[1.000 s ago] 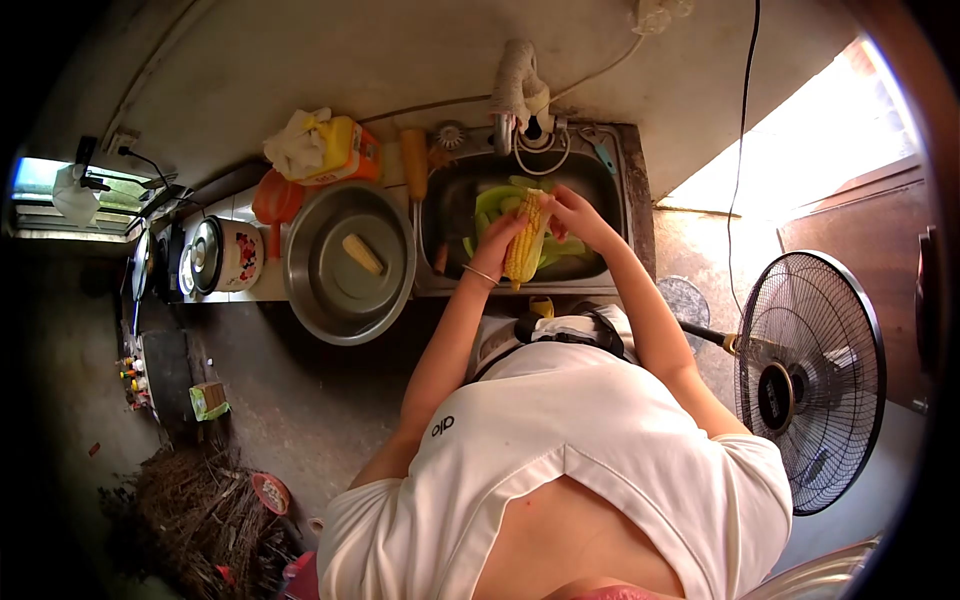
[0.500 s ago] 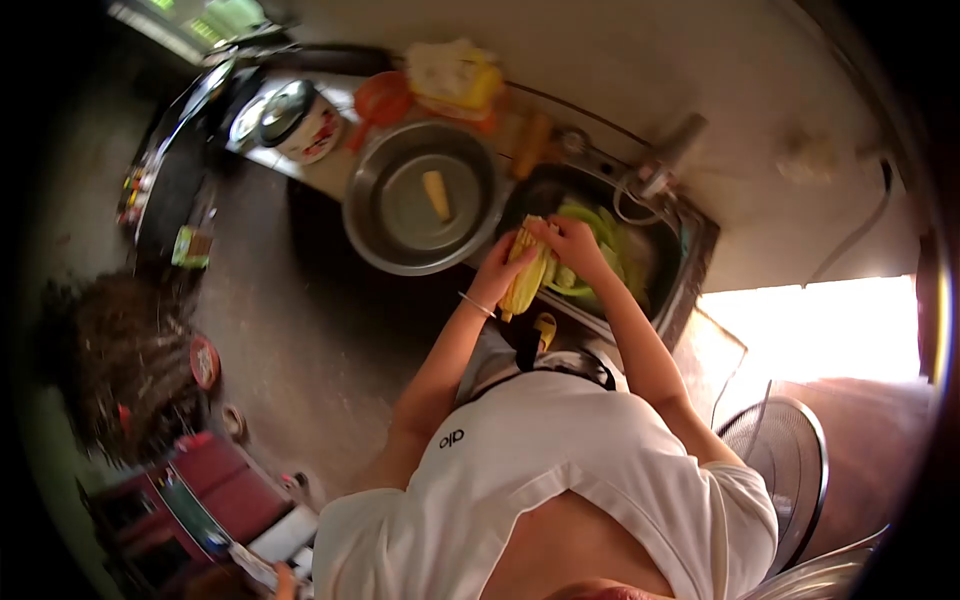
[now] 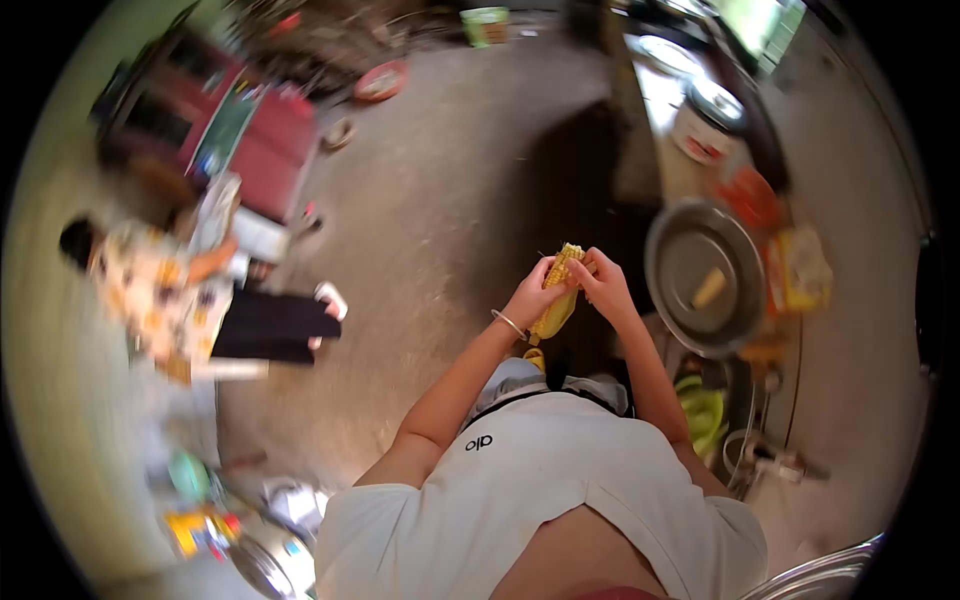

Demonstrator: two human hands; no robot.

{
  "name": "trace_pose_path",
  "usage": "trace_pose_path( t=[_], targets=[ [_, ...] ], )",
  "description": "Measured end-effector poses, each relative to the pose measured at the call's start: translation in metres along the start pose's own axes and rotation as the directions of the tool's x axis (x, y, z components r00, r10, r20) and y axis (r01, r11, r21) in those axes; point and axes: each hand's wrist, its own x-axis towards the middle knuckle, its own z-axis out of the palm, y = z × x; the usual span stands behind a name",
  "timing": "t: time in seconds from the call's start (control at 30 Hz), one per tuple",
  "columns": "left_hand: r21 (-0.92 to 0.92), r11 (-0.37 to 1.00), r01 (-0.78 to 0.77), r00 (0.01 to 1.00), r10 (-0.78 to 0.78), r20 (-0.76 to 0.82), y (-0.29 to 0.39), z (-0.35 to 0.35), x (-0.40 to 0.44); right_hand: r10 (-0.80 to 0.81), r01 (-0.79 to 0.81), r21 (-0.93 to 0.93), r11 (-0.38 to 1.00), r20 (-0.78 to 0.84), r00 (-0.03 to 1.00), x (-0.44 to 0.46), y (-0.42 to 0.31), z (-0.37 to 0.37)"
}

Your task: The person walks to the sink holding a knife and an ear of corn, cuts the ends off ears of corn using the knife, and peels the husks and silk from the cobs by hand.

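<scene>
An ear of corn (image 3: pixel 557 317) with yellow kernels showing and some pale yellow husk is held upright in front of my body. My left hand (image 3: pixel 533 300), with a bracelet at the wrist, wraps round its side. Near the top of the ear, the fingers of my right hand (image 3: pixel 607 288) are closed against it; what exactly they pinch is hard to make out. To the right stands a metal basin (image 3: pixel 690 310) with one pale piece, apparently a corn cob (image 3: pixel 709 288), lying in it.
Past the basin are a rice cooker (image 3: pixel 705 125), a red plastic container (image 3: pixel 748 198) and a yellow packet (image 3: pixel 800 268). A green basin (image 3: pixel 703 410) sits in the sink below a tap (image 3: pixel 780 462). At left a seated person (image 3: pixel 165 285) holds something pale, near a red cabinet (image 3: pixel 265 145).
My view and body have turned left, away from the sink, so the counter now lies at right and a seated person shows at left. Both hands still hold the ear of corn.
</scene>
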Motion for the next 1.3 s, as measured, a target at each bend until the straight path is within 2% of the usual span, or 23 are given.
trace_pose_path(
  t=[0.03, 0.17, 0.2, 0.27, 0.3, 0.37, 0.43, 0.5, 0.53, 0.57, 0.6, 0.63, 0.7, 0.77, 0.87, 0.9, 0.97, 1.0, 1.03, 1.1, 1.17, 1.23, 1.3],
  targets=[
    [0.098, 0.995, -0.028, 0.995, 0.037, -0.093, -0.001, -0.003, -0.008, -0.038, 0.037, 0.013, 0.999, 0.084, 0.996, 0.009, -0.002, 0.005],
    [0.049, 0.997, -0.053, 0.874, 0.07, -0.481, 0.002, -0.009, -0.054, -0.062, 0.018, 0.099, 0.995, 0.464, 0.884, 0.033, -0.021, 0.04],
    [0.045, 0.996, -0.072, 0.838, 0.085, -0.539, 0.004, -0.017, -0.067, -0.054, -0.034, 0.143, 0.989, 0.569, 0.821, 0.038, -0.028, 0.057],
    [-0.133, 0.985, -0.108, 0.792, 0.005, -0.61, 0.006, -0.03, -0.09, -0.099, -0.009, 0.155, 0.988, 0.674, 0.732, 0.045, -0.039, 0.087],
    [-0.137, 0.982, -0.129, 0.759, 0.009, -0.651, 0.003, -0.034, -0.098, -0.116, -0.005, 0.162, 0.987, 0.727, 0.677, 0.046, -0.042, 0.1],
    [-0.28, 0.917, -0.285, 0.714, 0.008, -0.7, -0.004, -0.04, -0.106, -0.134, 0.045, 0.137, 0.99, 0.766, 0.628, 0.051, -0.042, 0.12],
    [-0.281, 0.897, -0.341, 0.631, -0.003, -0.776, -0.008, -0.05, -0.112, -0.141, 0.092, 0.107, 0.99, 0.789, 0.599, 0.059, -0.038, 0.143],
    [-0.28, 0.878, -0.387, 0.56, -0.018, -0.829, -0.007, -0.068, -0.114, -0.35, 0.227, 0.267, 0.937, 0.714, 0.607, 0.068, -0.041, 0.164],
    [-0.283, 0.869, -0.407, 0.525, -0.03, -0.85, -0.006, -0.079, -0.114, -0.349, 0.226, 0.266, 0.937, 0.723, 0.596, 0.073, -0.041, 0.172],
    [-0.285, 0.86, -0.423, 0.494, -0.045, -0.868, -0.005, -0.089, -0.111, -0.166, -0.172, 0.335, 0.927, 0.773, 0.612, 0.074, -0.058, 0.174],
    [-0.285, 0.861, -0.421, 0.489, -0.049, -0.871, -0.005, -0.095, -0.099, 0.006, -0.541, 0.357, 0.761, 0.831, 0.556, 0.082, -0.065, 0.17],
    [-0.297, 0.839, -0.456, 0.478, -0.051, -0.877, -0.003, -0.107, -0.092, 0.008, -0.543, 0.353, 0.762, 0.833, 0.553, 0.092, -0.068, 0.173],
    [-0.304, 0.813, -0.497, 0.465, -0.046, -0.884, 0.004, -0.137, -0.07, 0.026, -0.72, 0.312, 0.619, 0.909, 0.417, 0.125, -0.071, 0.183],
    [-0.305, 0.831, -0.466, 0.47, -0.06, -0.881, 0.011, -0.164, -0.039, 0.015, -0.692, 0.291, 0.661, 0.916, 0.4, 0.166, -0.062, 0.194],
    [-0.268, 0.895, -0.357, 0.489, -0.066, -0.87, 0.035, -0.209, -0.006, 0.102, -0.329, 0.034, 0.944, 0.916, 0.388, 0.224, -0.072, 0.213],
    [-0.273, 0.896, -0.351, 0.492, -0.071, -0.868, 0.042, -0.226, 0.009, 0.106, -0.335, 0.033, 0.942, 0.915, 0.389, 0.241, -0.072, 0.221],
    [0.024, 0.951, -0.307, 0.348, 0.135, -0.928, 0.058, -0.255, 0.032, -0.104, 0.197, 0.015, 0.98, 0.887, 0.45, 0.264, -0.081, 0.238],
    [0.03, 0.953, -0.301, 0.346, 0.138, -0.928, 0.068, -0.269, 0.043, -0.114, 0.299, -0.01, 0.954, 0.911, 0.397, 0.276, -0.088, 0.244],
    [0.083, 0.946, -0.313, 0.339, 0.193, -0.921, 0.077, -0.282, 0.053, -0.121, 0.294, -0.001, 0.956, 0.911, 0.395, 0.291, -0.098, 0.255],
    [0.126, 0.942, -0.312, 0.329, 0.231, -0.916, 0.099, -0.308, 0.06, 0.134, 0.455, -0.173, 0.874, 0.984, 0.116, 0.314, -0.117, 0.279],
    [0.145, 0.93, -0.339, 0.315, 0.257, -0.913, 0.112, -0.337, 0.067, 0.154, 0.411, -0.161, 0.897, 0.987, 0.049, 0.337, -0.111, 0.309],
    [0.155, 0.913, -0.379, 0.249, 0.261, -0.933, 0.124, -0.368, 0.071, 0.166, 0.23, -0.127, 0.965, 0.974, -0.157, 0.364, -0.126, 0.339],
    [0.175, 0.932, -0.317, 0.28, 0.268, -0.922, 0.14, -0.395, 0.072, 0.154, 0.236, -0.098, 0.967, 0.96, -0.234, 0.392, -0.138, 0.37]
  ],
)
